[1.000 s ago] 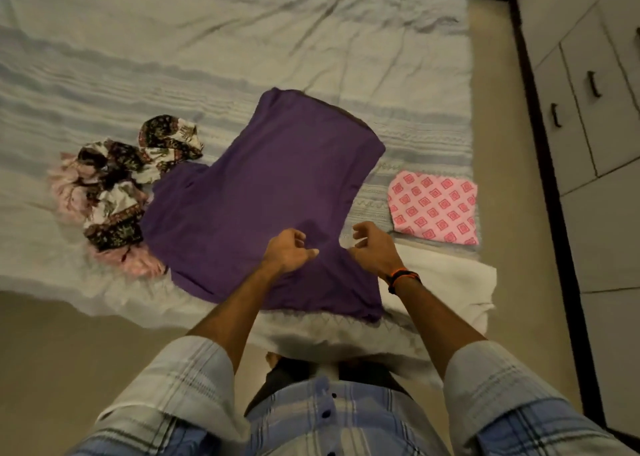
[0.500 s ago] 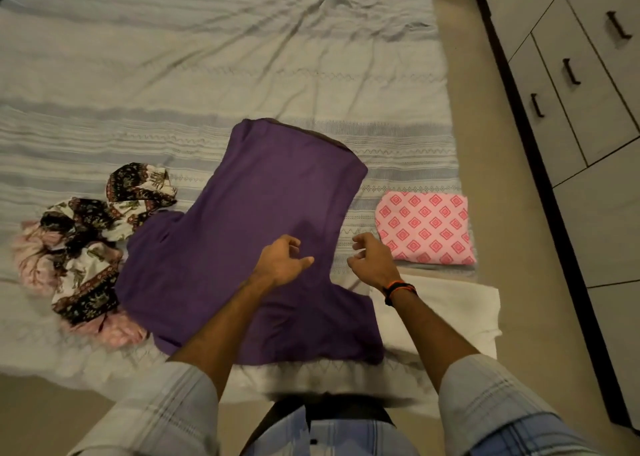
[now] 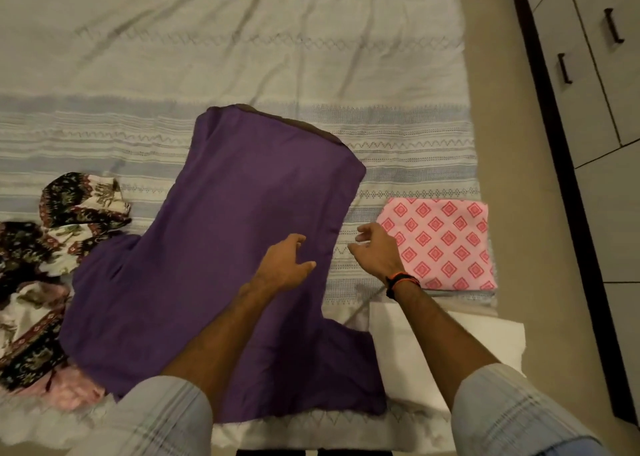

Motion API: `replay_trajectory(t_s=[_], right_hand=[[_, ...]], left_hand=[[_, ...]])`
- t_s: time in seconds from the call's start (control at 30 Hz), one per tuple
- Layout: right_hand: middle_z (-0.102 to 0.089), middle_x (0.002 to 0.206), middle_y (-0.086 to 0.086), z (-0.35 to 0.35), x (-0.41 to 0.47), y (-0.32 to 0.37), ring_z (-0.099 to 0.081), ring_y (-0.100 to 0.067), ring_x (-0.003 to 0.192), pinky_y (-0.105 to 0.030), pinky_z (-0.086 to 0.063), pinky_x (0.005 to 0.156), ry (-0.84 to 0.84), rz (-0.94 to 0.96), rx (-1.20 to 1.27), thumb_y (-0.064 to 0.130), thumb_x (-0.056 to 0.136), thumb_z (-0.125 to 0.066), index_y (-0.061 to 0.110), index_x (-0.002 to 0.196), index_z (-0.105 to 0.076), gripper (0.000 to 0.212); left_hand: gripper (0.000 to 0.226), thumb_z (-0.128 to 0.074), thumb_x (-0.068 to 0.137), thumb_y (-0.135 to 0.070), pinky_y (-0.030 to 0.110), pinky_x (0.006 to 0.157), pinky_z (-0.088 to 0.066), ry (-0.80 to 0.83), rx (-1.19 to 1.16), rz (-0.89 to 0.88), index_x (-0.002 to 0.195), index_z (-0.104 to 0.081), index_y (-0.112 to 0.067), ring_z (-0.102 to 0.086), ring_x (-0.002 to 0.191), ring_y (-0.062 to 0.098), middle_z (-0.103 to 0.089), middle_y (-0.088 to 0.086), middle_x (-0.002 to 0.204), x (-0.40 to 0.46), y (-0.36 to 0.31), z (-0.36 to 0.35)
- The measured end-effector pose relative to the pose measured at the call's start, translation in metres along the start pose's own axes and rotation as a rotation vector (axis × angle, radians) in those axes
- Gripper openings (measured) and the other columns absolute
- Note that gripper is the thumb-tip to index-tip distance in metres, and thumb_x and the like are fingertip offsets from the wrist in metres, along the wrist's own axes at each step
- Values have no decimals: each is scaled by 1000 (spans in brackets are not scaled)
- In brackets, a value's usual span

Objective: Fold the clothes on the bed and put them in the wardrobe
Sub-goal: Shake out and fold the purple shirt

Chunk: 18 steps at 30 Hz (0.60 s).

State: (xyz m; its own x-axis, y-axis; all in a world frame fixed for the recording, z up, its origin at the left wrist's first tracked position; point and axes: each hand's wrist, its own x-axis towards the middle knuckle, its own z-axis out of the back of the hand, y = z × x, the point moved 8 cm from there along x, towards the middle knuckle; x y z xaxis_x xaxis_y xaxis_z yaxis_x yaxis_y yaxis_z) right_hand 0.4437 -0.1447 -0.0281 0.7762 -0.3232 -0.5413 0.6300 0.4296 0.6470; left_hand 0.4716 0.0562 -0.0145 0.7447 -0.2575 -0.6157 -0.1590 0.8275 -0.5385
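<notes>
Two hands are over the purple garment (image 3: 242, 248), which lies spread flat on the bed (image 3: 242, 40) right in front of you. Your left hand (image 3: 285, 265) rests on the cloth near its right edge, fingers loosely bent and holding nothing; your right hand (image 3: 375, 251) hovers just right of that edge, also relaxed and empty. Right of the purple garment sits a folded pink patterned cloth (image 3: 440, 244); left of it, a crumpled heap of printed clothes (image 3: 41, 265) partly tucked under its edge. The wardrobe (image 3: 595, 75) stands further right, doors closed.

Expect the purple fabric to be light, limp and a bit slick, so it will sag and slide rather than hold a crease. Pinch it at the right edge or corners, lift low, and smooth each fold flat with your palm.
</notes>
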Motion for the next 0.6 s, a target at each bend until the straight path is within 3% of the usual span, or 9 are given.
replay_trajectory(t_s=[0.23, 0.33, 0.43, 0.53, 0.6], right_hand=[[-64, 111, -2, -7, 83, -5, -61, -21, 105, -28, -47, 86, -43, -110, 21, 24, 86, -68, 9, 129, -52, 47], [-65, 108, -1, -15, 122, -15, -62, -23, 105, -31, -48, 91, -62, -188, 48, 27, 85, -68, 11, 130, -50, 51], [-66, 113, -5, -23, 155, -21, -61, -25, 109, -32, -46, 94, -101, -225, 68, 32, 85, -70, 9, 132, -48, 57], [-63, 118, -10, -30, 178, -22, -58, -27, 112, -26, -39, 83, -150, -254, 83, 37, 85, -73, 4, 128, -47, 60], [-63, 120, -12, -36, 191, -22, -59, -29, 112, -29, -44, 87, -185, -259, 114, 37, 82, -77, 4, 126, -47, 62]], left_hand=[[67, -64, 91, -18, 38, 114, -34, 2, 124, -63, 150, -32, -12, -40, 138, 27, -40, 9, 151, 87, 1, -3], [69, -64, 89, -13, 44, 114, -34, 6, 185, -102, 150, -32, -13, -35, 141, 28, -34, 8, 155, 125, 5, -8], [79, -65, 86, -10, 44, 116, -30, 14, 311, -140, 153, -25, -16, -23, 147, 27, -18, 5, 162, 154, 7, -12], [94, -71, 82, -13, 42, 120, -23, 0, 472, -206, 156, -14, -17, -10, 150, 28, -3, 6, 164, 176, 4, -15], [104, -75, 81, -18, 44, 122, -17, 10, 563, -208, 157, -5, -18, -1, 151, 29, 8, 7, 164, 188, 7, -19]])
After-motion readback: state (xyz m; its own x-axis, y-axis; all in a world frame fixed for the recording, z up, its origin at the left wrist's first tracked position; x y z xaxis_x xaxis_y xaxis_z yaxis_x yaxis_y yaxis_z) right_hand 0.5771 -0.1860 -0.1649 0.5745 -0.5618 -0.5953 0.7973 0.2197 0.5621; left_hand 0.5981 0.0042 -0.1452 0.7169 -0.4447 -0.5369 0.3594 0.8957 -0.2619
